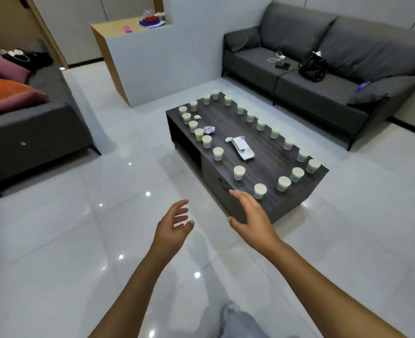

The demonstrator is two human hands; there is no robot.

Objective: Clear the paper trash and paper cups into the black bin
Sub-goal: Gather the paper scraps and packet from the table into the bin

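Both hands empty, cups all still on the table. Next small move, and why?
Probably reach the right hand forward to grip the nearest paper cup at the coffee table corner. Both hands are open and empty, the left hand over bare floor, and that cup stands just beyond the right fingertips. No black bin is in view.

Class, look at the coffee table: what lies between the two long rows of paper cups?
In the head view, crumpled paper, a smaller scrap and flat white papers lie on the coffee table between the paper cups.
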